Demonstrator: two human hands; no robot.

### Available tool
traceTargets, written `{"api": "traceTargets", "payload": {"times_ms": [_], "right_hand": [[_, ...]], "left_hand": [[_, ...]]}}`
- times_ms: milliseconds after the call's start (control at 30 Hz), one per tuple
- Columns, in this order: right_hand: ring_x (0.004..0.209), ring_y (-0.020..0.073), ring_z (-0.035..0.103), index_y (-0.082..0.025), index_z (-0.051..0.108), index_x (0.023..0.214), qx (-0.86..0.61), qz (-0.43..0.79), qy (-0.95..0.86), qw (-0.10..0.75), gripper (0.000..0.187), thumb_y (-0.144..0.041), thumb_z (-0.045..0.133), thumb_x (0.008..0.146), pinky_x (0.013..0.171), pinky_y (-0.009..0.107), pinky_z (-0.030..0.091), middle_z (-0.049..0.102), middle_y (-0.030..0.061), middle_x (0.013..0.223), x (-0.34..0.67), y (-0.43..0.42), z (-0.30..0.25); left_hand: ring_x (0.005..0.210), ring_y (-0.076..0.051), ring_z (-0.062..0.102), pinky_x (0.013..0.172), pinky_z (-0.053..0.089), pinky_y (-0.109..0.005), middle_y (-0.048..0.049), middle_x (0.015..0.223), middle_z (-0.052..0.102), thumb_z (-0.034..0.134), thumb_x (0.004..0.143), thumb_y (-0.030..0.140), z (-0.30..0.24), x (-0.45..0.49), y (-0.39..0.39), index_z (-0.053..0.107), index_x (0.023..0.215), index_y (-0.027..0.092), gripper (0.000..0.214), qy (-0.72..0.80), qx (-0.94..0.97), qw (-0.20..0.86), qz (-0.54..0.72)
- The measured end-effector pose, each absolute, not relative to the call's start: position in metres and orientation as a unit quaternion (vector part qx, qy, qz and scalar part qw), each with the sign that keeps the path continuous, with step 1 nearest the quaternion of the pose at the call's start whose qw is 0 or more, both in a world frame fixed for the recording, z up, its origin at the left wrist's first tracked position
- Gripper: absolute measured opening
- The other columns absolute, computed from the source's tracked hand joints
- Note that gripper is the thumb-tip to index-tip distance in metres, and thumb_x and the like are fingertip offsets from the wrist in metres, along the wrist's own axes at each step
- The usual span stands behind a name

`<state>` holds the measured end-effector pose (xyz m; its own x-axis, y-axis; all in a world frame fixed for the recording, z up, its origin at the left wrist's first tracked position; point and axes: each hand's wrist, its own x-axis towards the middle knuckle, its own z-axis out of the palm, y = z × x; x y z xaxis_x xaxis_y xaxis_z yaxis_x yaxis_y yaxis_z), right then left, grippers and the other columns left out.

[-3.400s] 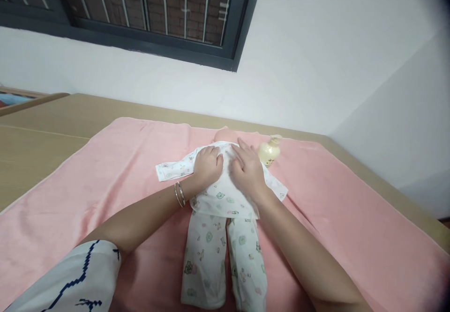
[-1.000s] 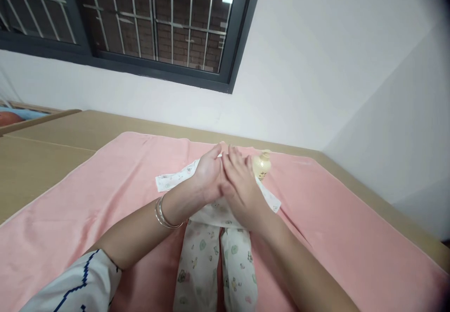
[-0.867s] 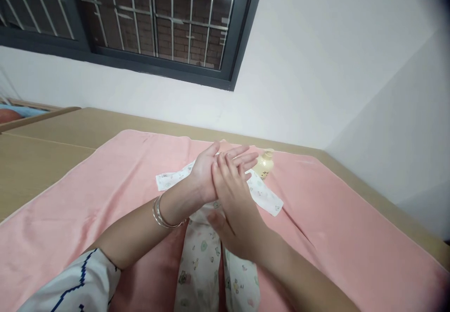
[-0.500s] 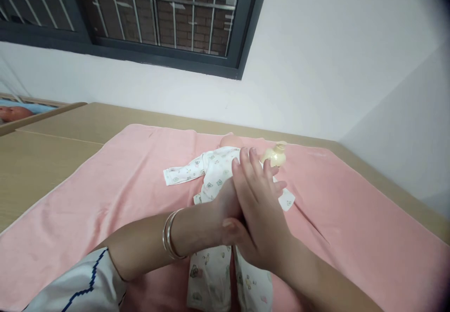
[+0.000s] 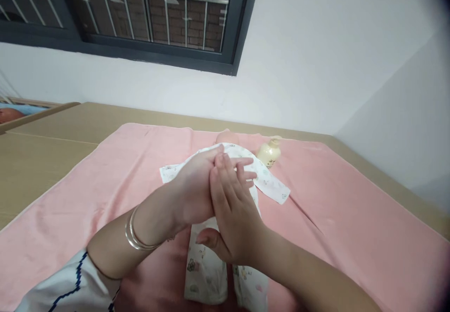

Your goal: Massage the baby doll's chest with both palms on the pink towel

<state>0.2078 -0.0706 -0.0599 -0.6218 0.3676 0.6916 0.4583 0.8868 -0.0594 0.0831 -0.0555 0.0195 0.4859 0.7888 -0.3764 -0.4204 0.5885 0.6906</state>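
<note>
My left hand is open with its palm turned up and fingers stretched out, partly covered by the other hand. Flat across its palm and fingers lies my right hand, its fingers straight and its thumb held apart. Neither hand holds an object. Beneath them is a baby doll in a white printed outfit, on its back with arms and legs spread. Only the top of the doll's head shows, and my hands hide most of its torso. A cream pump bottle stands by the doll's shoulder.
A pink blanket covers much of the wooden table. Behind it rises a white wall with a dark-framed, barred window. At the far left, a wooden-edged tray holds something blue and a reddish-brown object.
My left hand has slid left and turned its palm more upward. The right hand has moved left with it, its fingers now lying lower across the left palm. The view has shifted slightly.
</note>
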Motion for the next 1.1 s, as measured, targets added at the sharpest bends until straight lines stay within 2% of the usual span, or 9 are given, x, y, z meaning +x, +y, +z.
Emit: {"api": "traceTargets", "payload": {"times_ms": [133,300,467,567,633,733,900,1000,1100], "right_hand": [[0.153,0.0353,0.011,-0.014,0.0,0.159,-0.228,-0.02,-0.896,0.38,0.084,-0.053,0.042,0.098,0.122,0.062,0.022,0.02,0.0187,0.163,0.205,-0.073,-0.061],[0.151,0.0296,0.023,-0.011,0.019,0.156,-0.201,0.041,-0.886,0.415,0.067,-0.036,0.044,0.098,0.12,0.055,0.034,0.036,0.0182,0.157,0.21,-0.087,-0.055],[0.141,0.0243,0.044,-0.017,0.042,0.146,-0.152,0.01,-0.89,0.43,0.055,-0.021,0.045,0.092,0.117,0.049,0.041,0.055,0.0129,0.144,0.215,-0.084,-0.051],[0.137,0.0244,0.05,-0.017,0.052,0.139,-0.201,-0.014,-0.879,0.432,0.049,-0.016,0.044,0.09,0.117,0.051,0.04,0.06,0.0121,0.139,0.214,-0.068,-0.057],[0.136,0.0258,0.051,-0.015,0.057,0.134,-0.26,-0.016,-0.868,0.423,0.046,-0.015,0.042,0.09,0.114,0.053,0.043,0.064,0.0123,0.134,0.212,-0.051,-0.067],[0.132,0.0263,0.055,-0.016,0.063,0.127,-0.333,-0.026,-0.849,0.409,0.046,-0.012,0.039,0.088,0.113,0.053,0.044,0.071,0.0094,0.12,0.211,-0.021,-0.087],[0.139,0.0296,0.046,-0.006,0.063,0.128,-0.45,-0.036,-0.834,0.318,0.046,-0.013,0.039,0.089,0.12,0.053,0.033,0.057,0.0192,0.141,0.221,0.035,-0.116],[0.144,0.0283,0.039,-0.013,0.063,0.131,-0.45,0.015,-0.85,0.274,0.043,-0.02,0.041,0.094,0.122,0.054,0.026,0.051,0.0146,0.148,0.235,0.062,-0.122],[0.146,0.0255,0.036,-0.02,0.059,0.136,-0.453,0.057,-0.845,0.278,0.043,-0.031,0.039,0.1,0.122,0.053,0.025,0.047,0.0092,0.152,0.252,0.081,-0.121]], "left_hand": [[0.128,-0.028,0.057,0.11,0.043,-0.047,-0.016,0.121,0.067,0.016,0.101,0.054,0.025,0.073,-0.042,0.058,0.131,0.017,0.064,0.354,0.246,0.813,0.391],[0.129,-0.031,0.056,0.106,0.047,-0.05,-0.0167,0.125,0.064,0.013,0.103,0.048,0.031,0.064,-0.037,0.055,0.134,0.016,0.061,0.337,0.277,0.79,0.431],[0.136,-0.029,0.049,0.112,0.041,-0.047,-0.0133,0.13,0.063,0.022,0.103,0.045,0.013,0.067,-0.015,0.057,0.129,0.017,0.052,0.326,0.345,0.685,0.553],[0.143,-0.023,0.042,0.12,0.031,-0.038,-0.006,0.138,0.059,0.039,0.099,0.038,-0.016,0.077,0.021,0.061,0.123,0.022,0.037,0.363,0.427,0.546,0.622],[0.145,-0.022,0.038,0.122,0.024,-0.034,-0.0022,0.142,0.057,0.051,0.094,0.033,-0.038,0.083,0.048,0.063,0.12,0.025,0.03,0.408,0.499,0.448,0.619],[0.141,-0.024,0.043,0.122,0.023,-0.034,-0.0081,0.139,0.059,0.055,0.091,0.028,-0.069,0.086,0.079,0.067,0.11,0.021,0.023,0.479,0.538,0.375,0.584],[0.134,-0.025,0.05,0.12,0.026,-0.038,-0.0102,0.127,0.065,0.052,0.093,0.028,-0.113,0.09,0.094,0.067,0.1,0.021,0.018,0.506,0.562,0.368,0.54],[0.137,-0.023,0.047,0.124,0.016,-0.039,-0.0091,0.127,0.065,0.049,0.093,0.023,-0.132,0.096,0.092,0.067,0.097,0.023,0.018,0.502,0.586,0.345,0.534],[0.141,-0.021,0.042,0.126,0.007,-0.038,-0.0065,0.135,0.061,0.047,0.094,0.021,-0.14,0.1,0.091,0.067,0.103,0.025,0.023,0.502,0.614,0.317,0.52]]}}
